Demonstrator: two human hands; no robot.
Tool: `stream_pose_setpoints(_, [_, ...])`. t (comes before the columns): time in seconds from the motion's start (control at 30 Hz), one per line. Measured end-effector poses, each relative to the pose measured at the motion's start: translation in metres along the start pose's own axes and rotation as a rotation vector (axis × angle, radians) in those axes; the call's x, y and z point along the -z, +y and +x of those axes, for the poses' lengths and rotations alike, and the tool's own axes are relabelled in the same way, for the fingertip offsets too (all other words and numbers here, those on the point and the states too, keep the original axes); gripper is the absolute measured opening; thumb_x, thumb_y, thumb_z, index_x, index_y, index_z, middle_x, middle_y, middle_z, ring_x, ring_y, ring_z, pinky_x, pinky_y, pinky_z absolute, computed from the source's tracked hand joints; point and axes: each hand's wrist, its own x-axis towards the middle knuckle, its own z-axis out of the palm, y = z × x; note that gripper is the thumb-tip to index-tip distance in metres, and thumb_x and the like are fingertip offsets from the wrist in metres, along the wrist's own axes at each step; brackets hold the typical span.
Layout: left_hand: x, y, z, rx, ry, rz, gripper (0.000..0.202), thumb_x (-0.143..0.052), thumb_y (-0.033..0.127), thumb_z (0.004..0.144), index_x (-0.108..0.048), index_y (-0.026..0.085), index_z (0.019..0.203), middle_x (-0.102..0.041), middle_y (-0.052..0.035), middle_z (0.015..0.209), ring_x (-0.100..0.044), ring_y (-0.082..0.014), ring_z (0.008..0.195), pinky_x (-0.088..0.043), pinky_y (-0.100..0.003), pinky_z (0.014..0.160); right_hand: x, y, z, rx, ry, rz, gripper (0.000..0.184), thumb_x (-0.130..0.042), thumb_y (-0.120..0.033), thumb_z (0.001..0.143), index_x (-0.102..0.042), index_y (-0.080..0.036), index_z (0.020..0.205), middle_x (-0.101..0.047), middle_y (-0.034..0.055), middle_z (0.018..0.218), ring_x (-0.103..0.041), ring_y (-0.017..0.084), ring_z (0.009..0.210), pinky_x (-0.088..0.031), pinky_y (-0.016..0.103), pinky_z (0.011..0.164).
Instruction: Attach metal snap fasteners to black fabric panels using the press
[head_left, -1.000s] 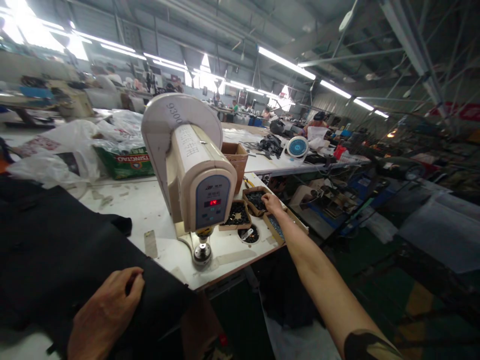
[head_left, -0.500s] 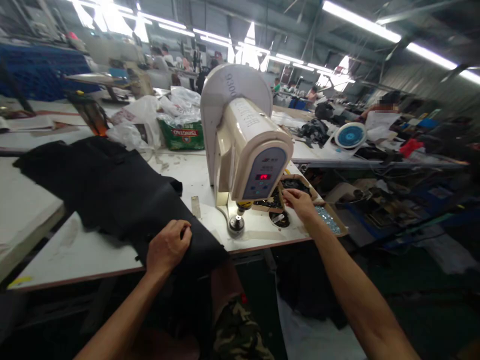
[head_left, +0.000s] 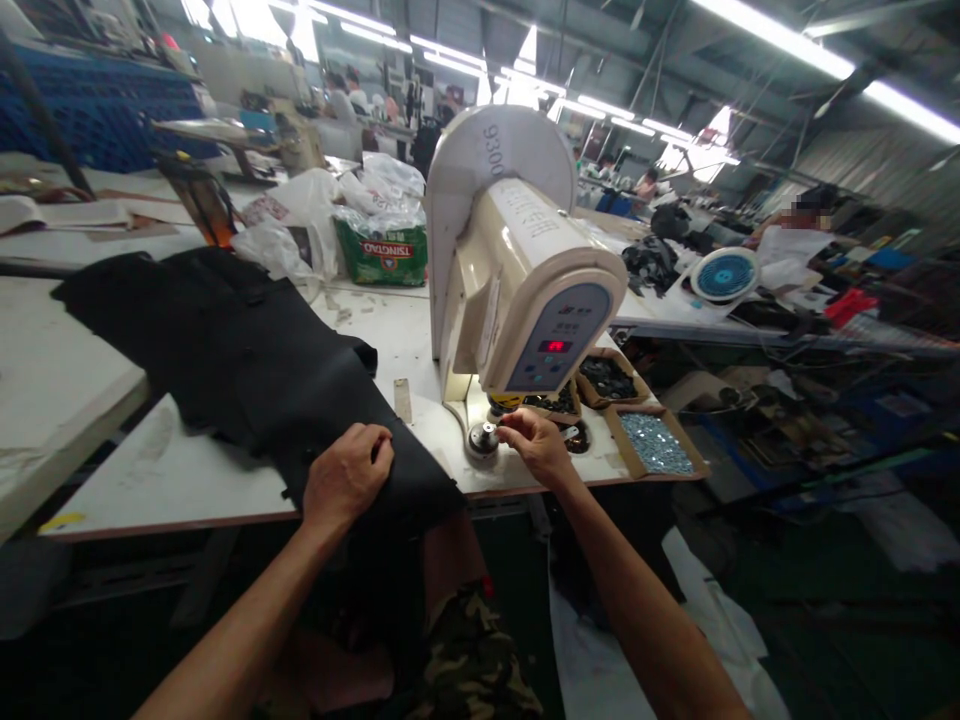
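Note:
My left hand (head_left: 349, 472) is closed on the near edge of a black fabric piece (head_left: 247, 350), which spreads over the white table to the left. My right hand (head_left: 534, 440) is pinched, its fingertips at the round metal die (head_left: 483, 438) under the head of a cream snap-fastening machine (head_left: 536, 280). Whatever lies between those fingertips is too small to make out. Behind the hand, a cardboard box (head_left: 559, 405) of small dark parts is partly hidden by the machine head.
Right of the machine stand a box of black parts (head_left: 609, 378) and a box of silvery parts (head_left: 656, 443). Plastic bags (head_left: 300, 205) and a green Tsingtao pack (head_left: 384, 252) lie behind the fabric. A fan (head_left: 724, 275) and a person (head_left: 795, 245) are farther right.
My right hand has moved left from the boxes of parts to the metal die. My left hand stays on the fabric. The view has shifted slightly.

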Motion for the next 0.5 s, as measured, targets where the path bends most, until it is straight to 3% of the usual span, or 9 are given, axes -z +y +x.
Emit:
stream_pose_setpoints(0.2, [0.001,0.001,0.000,0.002,0.011,-0.004,0.020,-0.049,0.033,0.098,-0.067,0.027,0.103,-0.070,0.0003,0.103,-0.067,-0.0188,0.088,-0.041,-0.029,0.071,-0.006,0.010,0.008,0.078,-0.008,-0.173,0.025,-0.079,-0.043,0.082,-0.070,-0.019,0.081,-0.066,0.0017,0.083,-0.063,0.017,0.073,-0.049,0.029,0.069])
stream_pose_setpoints(0.5, [0.000,0.000,0.001,0.012,0.005,-0.014,0.022,-0.049,0.034,0.098,-0.069,0.026,0.103,-0.070,-0.0004,0.103,-0.068,-0.0184,0.088,-0.043,-0.029,0.072,-0.012,0.021,0.009,-0.003,-0.015,-0.028,0.029,-0.082,-0.045,0.079,-0.069,-0.019,0.084,-0.067,0.0012,0.079,-0.062,0.016,0.071,-0.049,0.027,0.066])
